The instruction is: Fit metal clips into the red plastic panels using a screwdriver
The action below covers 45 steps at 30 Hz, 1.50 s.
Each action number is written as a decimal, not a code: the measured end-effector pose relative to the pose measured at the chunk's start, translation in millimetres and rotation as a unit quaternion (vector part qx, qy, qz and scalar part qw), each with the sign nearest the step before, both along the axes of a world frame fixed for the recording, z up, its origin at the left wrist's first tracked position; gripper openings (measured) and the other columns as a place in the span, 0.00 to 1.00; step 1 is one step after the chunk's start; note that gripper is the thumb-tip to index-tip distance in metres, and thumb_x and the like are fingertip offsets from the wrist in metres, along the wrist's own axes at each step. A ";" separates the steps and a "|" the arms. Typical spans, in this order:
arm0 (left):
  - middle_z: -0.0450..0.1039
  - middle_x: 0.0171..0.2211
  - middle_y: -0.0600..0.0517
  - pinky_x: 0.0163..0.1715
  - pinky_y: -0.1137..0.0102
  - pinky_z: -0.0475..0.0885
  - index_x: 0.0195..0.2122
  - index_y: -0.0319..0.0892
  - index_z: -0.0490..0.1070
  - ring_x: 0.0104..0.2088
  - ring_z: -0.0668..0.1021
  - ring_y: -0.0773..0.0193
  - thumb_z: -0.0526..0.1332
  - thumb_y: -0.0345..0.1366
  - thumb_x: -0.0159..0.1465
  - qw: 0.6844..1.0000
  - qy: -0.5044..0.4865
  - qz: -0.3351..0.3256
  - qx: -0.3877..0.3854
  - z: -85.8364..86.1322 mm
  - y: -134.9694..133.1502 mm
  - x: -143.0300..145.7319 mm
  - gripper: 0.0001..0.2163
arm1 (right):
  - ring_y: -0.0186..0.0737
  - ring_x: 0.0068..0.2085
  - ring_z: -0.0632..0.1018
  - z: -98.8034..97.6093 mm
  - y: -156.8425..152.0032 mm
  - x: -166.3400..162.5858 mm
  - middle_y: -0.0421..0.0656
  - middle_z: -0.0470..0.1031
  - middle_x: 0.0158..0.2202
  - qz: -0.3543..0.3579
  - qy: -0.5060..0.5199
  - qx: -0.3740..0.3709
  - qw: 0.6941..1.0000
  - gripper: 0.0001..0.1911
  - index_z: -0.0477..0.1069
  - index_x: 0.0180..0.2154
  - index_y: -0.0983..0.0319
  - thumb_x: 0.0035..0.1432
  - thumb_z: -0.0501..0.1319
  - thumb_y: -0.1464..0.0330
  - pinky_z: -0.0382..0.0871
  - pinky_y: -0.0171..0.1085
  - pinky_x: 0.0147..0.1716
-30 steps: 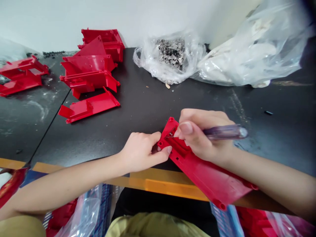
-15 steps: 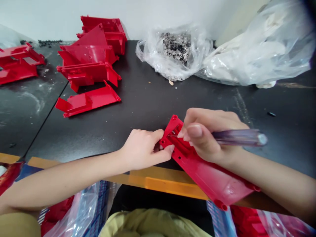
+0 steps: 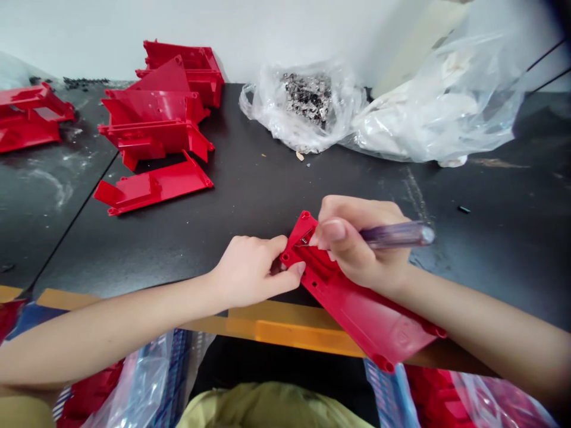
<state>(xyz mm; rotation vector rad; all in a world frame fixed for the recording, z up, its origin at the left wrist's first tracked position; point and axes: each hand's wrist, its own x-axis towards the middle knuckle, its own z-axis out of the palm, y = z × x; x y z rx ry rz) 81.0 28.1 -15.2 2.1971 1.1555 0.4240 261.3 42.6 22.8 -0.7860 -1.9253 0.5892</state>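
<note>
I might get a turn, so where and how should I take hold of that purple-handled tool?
Probably pinch the tool at the blunt end of its purple handle, coming from the person's right. That thick end sticks out past the right hand, while the thin shaft points left, over the red part.

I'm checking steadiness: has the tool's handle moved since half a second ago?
Yes, leftward: the handle now ends farther left of the black scrap.

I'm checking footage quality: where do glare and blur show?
In the head view, hazy glare pales the red panel; the bag of small parts shows bright highlights; the dark tabletop carries a soft sheen; the purple-handled tool in the right hand looks slightly blurred.
</note>
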 end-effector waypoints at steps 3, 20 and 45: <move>0.65 0.15 0.59 0.21 0.74 0.55 0.27 0.43 0.64 0.16 0.69 0.69 0.54 0.46 0.63 1.000 0.001 0.000 -0.003 1.6 -0.3 0.0 0.13 | 0.27 0.18 0.65 1.6 0.2 -0.8 0.38 0.66 0.17 -0.003 -0.011 0.005 1.000 0.22 0.61 0.20 0.60 0.67 0.56 0.64 0.56 0.33 0.16; 0.64 0.15 0.59 0.20 0.74 0.55 0.28 0.42 0.66 0.16 0.68 0.69 0.54 0.46 0.64 1.000 0.014 -0.004 0.007 3.1 0.2 0.8 0.14 | 0.28 0.17 0.63 1.4 1.3 -1.4 0.38 0.65 0.18 0.013 0.017 0.001 1.000 0.22 0.60 0.19 0.60 0.66 0.57 0.63 0.55 0.34 0.17; 0.64 0.16 0.59 0.21 0.74 0.55 0.27 0.43 0.64 0.16 0.66 0.70 0.54 0.46 0.62 1.000 0.010 0.004 -0.022 5.3 0.3 1.3 0.13 | 0.28 0.17 0.60 2.2 1.3 -4.5 0.38 0.61 0.15 -0.003 0.019 -0.020 1.000 0.26 0.57 0.17 0.60 0.67 0.55 0.60 0.51 0.36 0.16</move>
